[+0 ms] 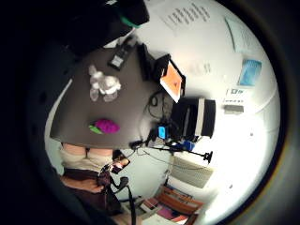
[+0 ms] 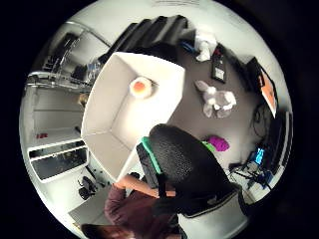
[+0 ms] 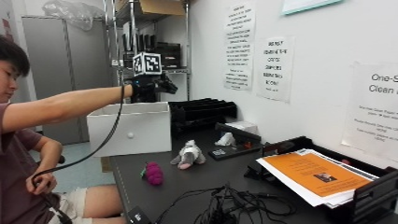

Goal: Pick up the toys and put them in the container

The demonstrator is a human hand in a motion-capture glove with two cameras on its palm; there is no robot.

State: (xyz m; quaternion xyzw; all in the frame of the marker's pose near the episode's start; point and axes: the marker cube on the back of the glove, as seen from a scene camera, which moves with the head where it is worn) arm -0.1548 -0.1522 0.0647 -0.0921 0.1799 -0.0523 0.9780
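Toys lie in two places: a purple plush toy [image 3: 153,173] and a grey-and-white stuffed animal [image 3: 189,156] sit apart on the dark table [image 3: 205,179], while an orange-and-white round toy [image 2: 141,86] rests on the floor of the white container [image 3: 131,128]. The container stands at the table's far end, beside black trays [image 3: 202,112]. Above it hovers the gloved right hand [image 3: 149,87] — arm stretched out straight from the seated person, roughly level. Whether its fingers are curled or relaxed cannot be told, and nothing shows in them. An orange sheet [image 3: 314,174] tops a paper stack nearer the camera — cables [image 3: 230,203] tangle beside it.
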